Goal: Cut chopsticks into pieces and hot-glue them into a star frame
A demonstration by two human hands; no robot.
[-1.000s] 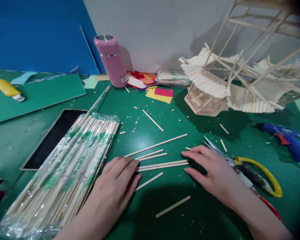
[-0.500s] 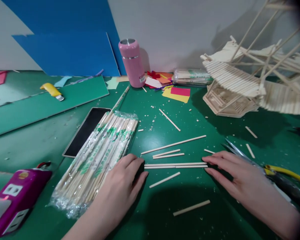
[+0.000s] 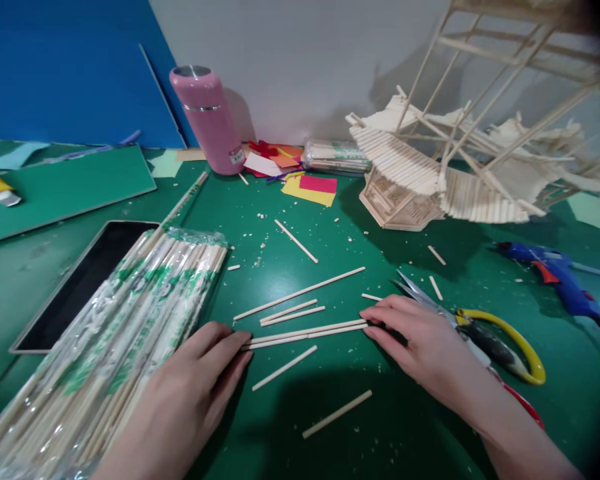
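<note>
Two parallel rows of thin wooden sticks [image 3: 305, 333] lie across the green tabletop between my hands. The nearer row has a joint around its middle, where two shorter pieces meet end to end. My left hand [image 3: 195, 373] pinches the left ends between thumb and fingers. At the right ends, the thumb and fingertips of my right hand [image 3: 415, 340] close on the sticks. Behind the rows are a longer stick [image 3: 300, 293] and two short sticks [image 3: 293, 312]. In front lie a loose short stick [image 3: 285, 368] and a thicker one [image 3: 337, 415].
Bagged chopsticks [image 3: 145, 313] lie left, partly over a black tablet-like panel [image 3: 80, 293]. Yellow-handled scissors [image 3: 500, 340] and a blue glue gun [image 3: 555, 267] are at right. Behind stand a pink flask [image 3: 207, 123] and a wooden stick model [image 3: 405, 160].
The view has turned right, bringing the glue gun in and pushing the purple socket block out. Both hands keep the stick ends; the rows now slope slightly up to the right.
</note>
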